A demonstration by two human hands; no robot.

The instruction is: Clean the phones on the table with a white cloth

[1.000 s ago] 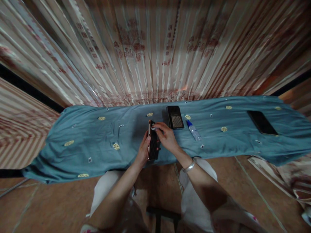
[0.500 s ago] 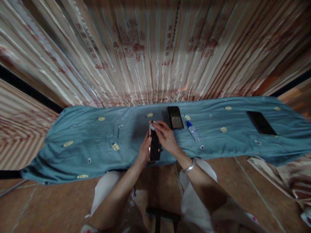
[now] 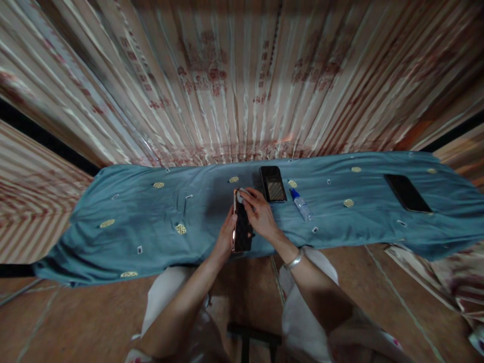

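Note:
A dark phone (image 3: 242, 232) with a shiny, copper-toned edge is held upright-lengthwise over the near side of the cloth. My left hand (image 3: 226, 235) grips it from the left, with the thumb along its edge. At the phone's top end, my right hand (image 3: 258, 212) pinches a small whitish pad or cloth (image 3: 241, 195) against the surface. Part of the pad is hidden by the fingers. A silver bracelet (image 3: 294, 259) circles the right wrist.
The narrow table has a teal cloth (image 3: 204, 212) over it. Beyond the hands lies another black phone (image 3: 274, 184), beside a clear spray bottle with a blue top (image 3: 301, 205). Farther right rests a third phone (image 3: 407, 193). A striped curtain (image 3: 242, 101) hangs behind.
The hands and phone keep almost the same place. The right fingers with the pad have shifted very slightly at the phone's top end.

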